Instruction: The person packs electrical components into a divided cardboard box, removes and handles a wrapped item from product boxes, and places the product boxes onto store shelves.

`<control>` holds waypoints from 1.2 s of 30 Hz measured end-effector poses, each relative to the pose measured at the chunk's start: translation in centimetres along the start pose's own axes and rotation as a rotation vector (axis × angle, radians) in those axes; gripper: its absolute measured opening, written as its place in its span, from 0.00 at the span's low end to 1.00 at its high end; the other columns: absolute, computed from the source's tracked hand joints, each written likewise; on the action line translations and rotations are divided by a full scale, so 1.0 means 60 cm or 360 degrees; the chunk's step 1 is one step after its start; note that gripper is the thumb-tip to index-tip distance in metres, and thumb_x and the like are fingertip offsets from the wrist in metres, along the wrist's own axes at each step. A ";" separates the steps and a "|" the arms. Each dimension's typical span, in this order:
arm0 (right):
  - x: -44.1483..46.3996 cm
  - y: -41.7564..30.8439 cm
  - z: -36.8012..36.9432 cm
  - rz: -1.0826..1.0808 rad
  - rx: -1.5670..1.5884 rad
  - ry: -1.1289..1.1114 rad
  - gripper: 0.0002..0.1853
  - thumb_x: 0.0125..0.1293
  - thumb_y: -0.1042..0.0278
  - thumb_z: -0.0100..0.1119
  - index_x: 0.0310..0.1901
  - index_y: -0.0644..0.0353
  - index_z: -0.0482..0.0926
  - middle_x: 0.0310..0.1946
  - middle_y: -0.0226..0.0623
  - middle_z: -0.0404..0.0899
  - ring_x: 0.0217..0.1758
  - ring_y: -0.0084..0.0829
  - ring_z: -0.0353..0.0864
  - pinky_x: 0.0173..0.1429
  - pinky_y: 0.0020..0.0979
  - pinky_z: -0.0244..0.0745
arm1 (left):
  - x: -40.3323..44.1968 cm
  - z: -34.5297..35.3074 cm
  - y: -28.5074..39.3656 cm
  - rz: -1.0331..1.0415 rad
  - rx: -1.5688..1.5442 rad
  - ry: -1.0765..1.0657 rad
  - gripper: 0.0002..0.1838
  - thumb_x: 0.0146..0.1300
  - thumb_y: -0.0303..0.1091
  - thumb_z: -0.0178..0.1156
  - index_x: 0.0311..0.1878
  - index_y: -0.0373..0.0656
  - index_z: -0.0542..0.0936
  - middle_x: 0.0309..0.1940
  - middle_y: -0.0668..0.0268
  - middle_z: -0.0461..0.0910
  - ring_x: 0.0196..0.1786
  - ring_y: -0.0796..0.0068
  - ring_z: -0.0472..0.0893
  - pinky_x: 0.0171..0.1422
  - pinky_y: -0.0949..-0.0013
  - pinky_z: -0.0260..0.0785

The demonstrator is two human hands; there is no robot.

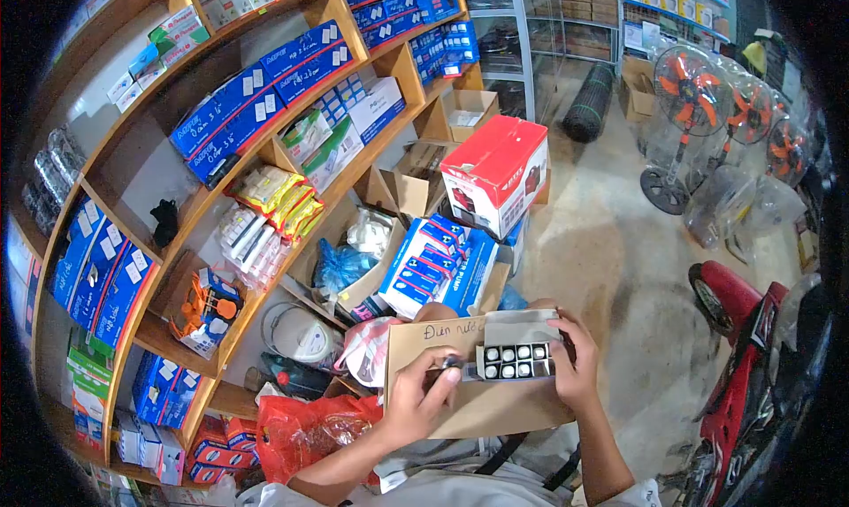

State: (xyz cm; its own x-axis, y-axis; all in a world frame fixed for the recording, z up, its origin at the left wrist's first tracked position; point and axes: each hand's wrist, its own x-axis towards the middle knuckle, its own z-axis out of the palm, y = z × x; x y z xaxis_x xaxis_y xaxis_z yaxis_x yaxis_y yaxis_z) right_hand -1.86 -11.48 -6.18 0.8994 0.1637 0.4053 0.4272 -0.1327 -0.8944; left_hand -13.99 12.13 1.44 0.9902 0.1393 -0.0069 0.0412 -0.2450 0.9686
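Now your left hand [423,392] is pinching one small dark-ended item [452,362] outside the opened pale cardboard box [522,328] your right hand [577,361] is gripping, while white-topped cylinders [523,370] are still standing inside.

This was a shop or stockroom: blue boxes [252,109] lined wooden shelves [350,22] near their front edges, and plastic-wrapped fans [687,89] stood toward the floor's [592,215] far right corner.

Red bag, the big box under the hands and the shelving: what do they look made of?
Red bag: thin glossy plastic, going by its crinkled highlights. Big box: matte cardboard, from its plain brown, pen-marked surface. Shelving: probably wood or wood-look board, slight sheen, from its orange-brown edges.
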 end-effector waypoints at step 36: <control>0.029 -0.132 -0.012 -0.0484 0.0018 -0.0347 0.29 0.53 0.70 0.79 0.57 0.66 0.83 0.55 0.49 0.84 0.53 0.41 0.86 0.52 0.35 0.82 | 0.108 0.102 0.034 0.0088 -0.0550 -0.0460 0.33 0.85 0.54 0.39 0.41 0.34 0.85 0.31 0.67 0.83 0.32 0.80 0.78 0.39 0.73 0.71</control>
State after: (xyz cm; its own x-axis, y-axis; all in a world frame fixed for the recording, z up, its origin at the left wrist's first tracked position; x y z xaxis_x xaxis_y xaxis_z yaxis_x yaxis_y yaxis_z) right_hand -3.59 -10.86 1.76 0.6903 0.3983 0.6041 0.6696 -0.0352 -0.7419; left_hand -6.68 6.64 1.86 0.9882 -0.1508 0.0258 -0.0112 0.0968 0.9952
